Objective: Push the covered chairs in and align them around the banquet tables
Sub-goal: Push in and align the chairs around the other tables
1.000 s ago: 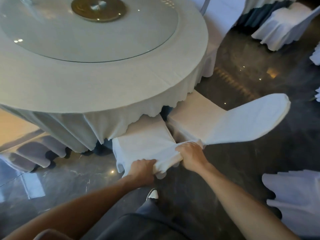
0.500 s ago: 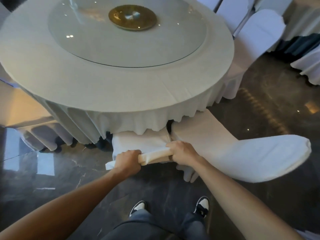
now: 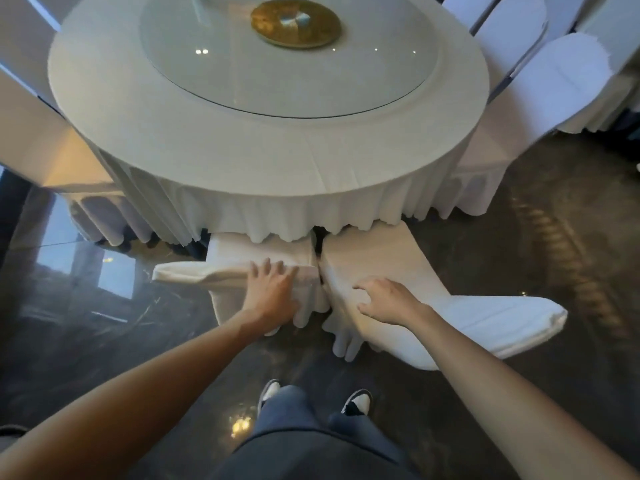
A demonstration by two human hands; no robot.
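Round banquet surface (image 3: 221,143), skirted to the floor, glass turntable (image 3: 242,64) on top bearing only a gold disc (image 3: 296,24). Two covered chairs tucked under the near edge, left chair (image 3: 239,261) just beside right chair (image 3: 398,271). Risk: slack covers sliding or bunching underhand, chairs skewing, legs snagging the skirt. Left hand (image 3: 272,294) flat, fingers (image 3: 266,268) spread, released; right hand (image 3: 388,299) loosely curled, gripping nothing.

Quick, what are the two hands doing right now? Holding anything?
Left hand: open, fingers spread flat on the left covered chair, gripping nothing.
Right hand: open, fingers loosely curled, resting on the right covered chair.
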